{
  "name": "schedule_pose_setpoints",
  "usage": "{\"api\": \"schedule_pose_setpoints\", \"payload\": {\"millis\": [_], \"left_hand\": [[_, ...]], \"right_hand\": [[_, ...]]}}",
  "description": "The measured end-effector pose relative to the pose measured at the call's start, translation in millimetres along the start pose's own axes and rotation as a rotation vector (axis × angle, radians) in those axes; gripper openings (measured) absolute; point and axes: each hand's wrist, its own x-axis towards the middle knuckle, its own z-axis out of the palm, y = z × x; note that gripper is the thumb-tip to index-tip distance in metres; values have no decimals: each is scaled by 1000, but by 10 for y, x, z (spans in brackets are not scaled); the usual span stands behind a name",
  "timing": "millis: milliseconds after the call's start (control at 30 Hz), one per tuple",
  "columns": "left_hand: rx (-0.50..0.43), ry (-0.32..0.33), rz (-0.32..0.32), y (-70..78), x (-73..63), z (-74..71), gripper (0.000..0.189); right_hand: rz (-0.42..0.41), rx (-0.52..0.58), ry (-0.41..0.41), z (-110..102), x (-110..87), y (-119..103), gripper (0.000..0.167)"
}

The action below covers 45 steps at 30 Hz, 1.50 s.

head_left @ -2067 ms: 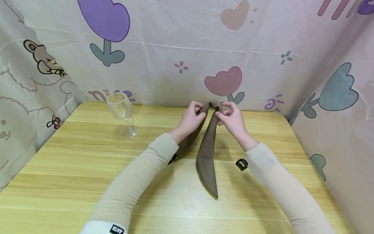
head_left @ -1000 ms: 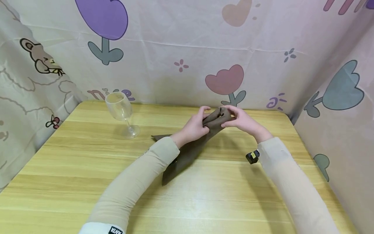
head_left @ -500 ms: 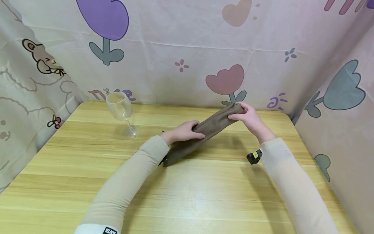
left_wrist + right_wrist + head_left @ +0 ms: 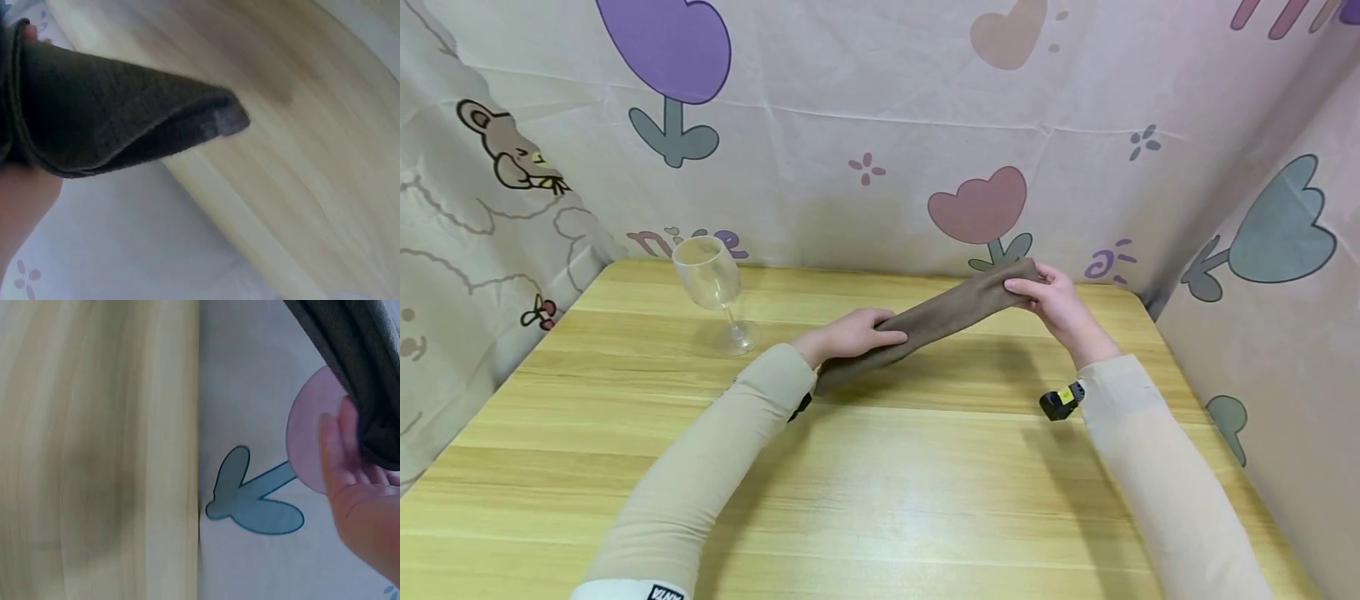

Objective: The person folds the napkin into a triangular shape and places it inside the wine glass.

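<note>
A brown cloth napkin (image 4: 955, 310), folded into a long narrow strip, is held slantwise above the table, its right end higher. My left hand (image 4: 853, 335) grips its lower left part, thumb lying across the top. At the upper right end, my right hand (image 4: 1063, 310) pinches the cloth between thumb and fingers. In the left wrist view the folded layers of the napkin (image 4: 119, 106) stick out past the hand, ending in a pointed corner. The right wrist view shows rolled layers of the napkin (image 4: 350, 356) against the fingers of my right hand (image 4: 369, 512).
A clear wine glass (image 4: 709, 279) stands upright at the back left of the wooden table (image 4: 880, 500). Behind the table hangs a printed curtain (image 4: 820, 100), which continues along both sides. A small black camera (image 4: 1062, 402) sits at the right wrist.
The napkin, first draped in a bent loop from both hands, is now stretched into a flat slanting strip. My left hand has moved left and down, my right hand to the right.
</note>
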Motion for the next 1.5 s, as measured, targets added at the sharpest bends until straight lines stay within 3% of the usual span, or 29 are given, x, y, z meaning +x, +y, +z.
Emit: {"api": "schedule_pose_setpoints", "payload": {"millis": [167, 267, 367, 500, 567, 800, 967, 1100, 1167, 1233, 1300, 1400, 1500], "left_hand": [[-44, -37, 42, 89, 0, 8, 27], [-77, -30, 56, 185, 22, 37, 25], [-112, -3, 65, 308, 65, 74, 25], [-198, 37, 75, 455, 141, 116, 23], [-245, 59, 78, 511, 179, 132, 23], [-332, 60, 87, 657, 213, 148, 24], [-333, 68, 97, 708, 221, 150, 25], [-351, 74, 99, 716, 228, 148, 26], [-406, 53, 100, 715, 218, 134, 29], [-518, 7, 116, 709, 203, 111, 35], [-649, -55, 149, 703, 182, 77, 45], [-833, -133, 238, 707, 146, 11, 61], [-890, -135, 320, 721, 118, -56, 67]], "right_hand": [[61, -344, 68, -31, 22, 103, 43], [34, -594, 82, -20, 11, 217, 56], [-42, -776, -4, 30, -34, 347, 60], [-166, -978, -162, 181, -96, 504, 82], [-211, -1036, -154, 263, -107, 554, 90], [-217, -1049, 115, 385, -97, 528, 77], [-210, -1133, 136, 419, -103, 500, 73], [-244, -1172, 178, 446, -104, 491, 47], [-262, -1170, 198, 450, -101, 480, 28], [-264, -1142, 195, 440, -91, 472, 20], [-229, -1060, 179, 416, -79, 470, 22], [-107, -813, 118, 367, -65, 477, 25], [44, -484, 69, 324, -59, 489, 36]]}}
